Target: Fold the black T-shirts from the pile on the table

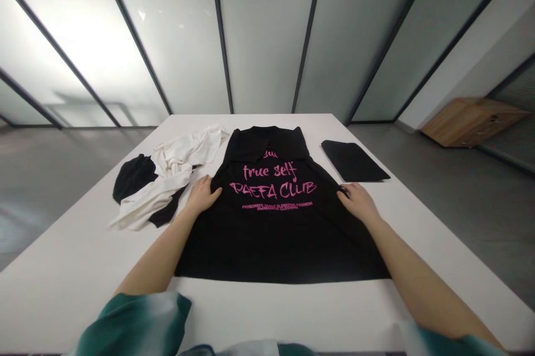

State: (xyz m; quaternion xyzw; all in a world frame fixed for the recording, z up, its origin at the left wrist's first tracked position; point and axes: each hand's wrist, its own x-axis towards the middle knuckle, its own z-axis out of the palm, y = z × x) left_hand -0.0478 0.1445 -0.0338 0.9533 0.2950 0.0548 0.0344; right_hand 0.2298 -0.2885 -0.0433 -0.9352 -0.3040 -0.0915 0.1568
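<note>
A black T-shirt (276, 244) with pink lettering lies flat in front of me, its hem toward me. Its sleeves are folded inward across the upper part, covering some of the print. My left hand (203, 194) grips the shirt's left edge, thumb on top of the cloth. On the opposite edge, at about the same height, my right hand (356, 200) pinches the fabric. The fingertips of both hands are partly hidden at the cloth.
The white table (284, 311) carries a loose heap of white cloth (175, 161) and black cloth (134, 178) on the left. A folded black garment (353, 161) lies at the right. Beyond the table, a wooden cabinet (468, 122) stands on the floor near frosted glass panels (267, 33).
</note>
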